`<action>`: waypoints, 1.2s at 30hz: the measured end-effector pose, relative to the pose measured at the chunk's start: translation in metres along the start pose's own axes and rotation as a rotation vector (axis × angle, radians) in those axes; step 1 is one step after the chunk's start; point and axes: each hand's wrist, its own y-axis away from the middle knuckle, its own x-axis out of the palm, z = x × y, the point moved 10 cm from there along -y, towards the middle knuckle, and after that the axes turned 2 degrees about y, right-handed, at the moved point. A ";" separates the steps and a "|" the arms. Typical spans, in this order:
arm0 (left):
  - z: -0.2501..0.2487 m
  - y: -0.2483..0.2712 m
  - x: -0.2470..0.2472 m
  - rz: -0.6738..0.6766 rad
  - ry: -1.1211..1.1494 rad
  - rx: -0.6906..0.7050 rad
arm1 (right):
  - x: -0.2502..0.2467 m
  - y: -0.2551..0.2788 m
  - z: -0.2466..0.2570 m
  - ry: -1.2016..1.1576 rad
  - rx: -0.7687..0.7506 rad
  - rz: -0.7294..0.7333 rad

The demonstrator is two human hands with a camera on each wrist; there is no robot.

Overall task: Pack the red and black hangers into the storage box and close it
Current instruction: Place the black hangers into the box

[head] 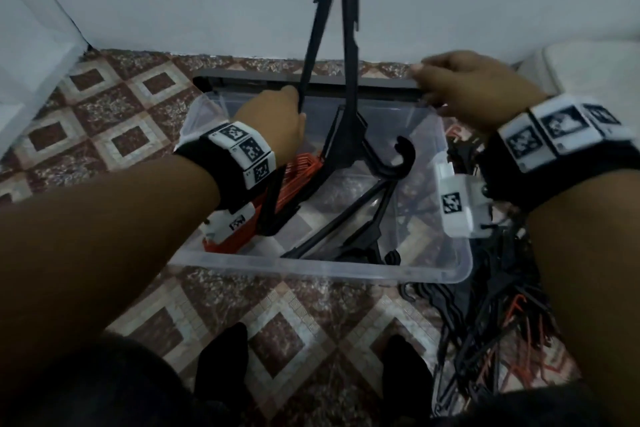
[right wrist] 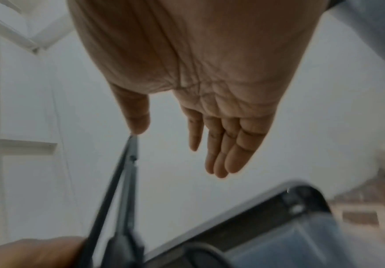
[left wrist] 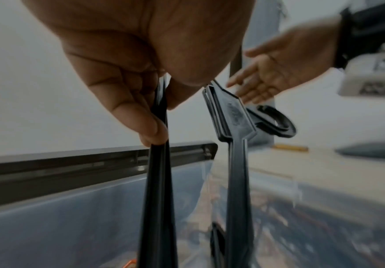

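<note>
Left hand (head: 273,121) pinches black hangers (head: 332,45) upright over the clear box (head: 322,270); right hand (head: 474,90) hovers open, empty. Their tall ends (blurred) could snag the lid (head: 242,74) or tip out.

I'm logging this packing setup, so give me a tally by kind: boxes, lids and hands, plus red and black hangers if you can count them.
Box: 1
Lid: 1
Hands: 2, left hand and right hand
Total: 4
Red hangers and black hangers are too stacked and tangled to count.
</note>
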 end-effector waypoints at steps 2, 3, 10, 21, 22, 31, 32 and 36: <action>-0.013 -0.005 0.021 0.096 -0.060 0.061 | 0.033 -0.016 -0.012 -0.154 0.105 0.069; -0.019 -0.008 0.036 0.151 -0.096 0.092 | 0.048 -0.023 -0.022 -0.186 0.171 0.093; -0.033 -0.021 0.159 0.508 -0.318 0.238 | 0.076 -0.071 -0.106 -0.212 0.422 0.118; -0.032 -0.034 0.316 0.750 -0.423 0.291 | 0.054 -0.091 -0.196 -0.226 0.601 0.096; -0.034 -0.034 0.325 0.766 -0.390 0.268 | 0.055 -0.091 -0.197 -0.248 0.607 0.108; -0.027 -0.027 0.352 0.774 -0.225 0.110 | 0.061 -0.091 -0.193 -0.300 0.594 0.128; -0.022 -0.024 0.353 0.786 -0.230 0.100 | 0.061 -0.090 -0.193 -0.310 0.592 0.126; -0.005 -0.007 0.360 0.954 -0.276 0.092 | 0.060 -0.091 -0.195 -0.329 0.579 0.104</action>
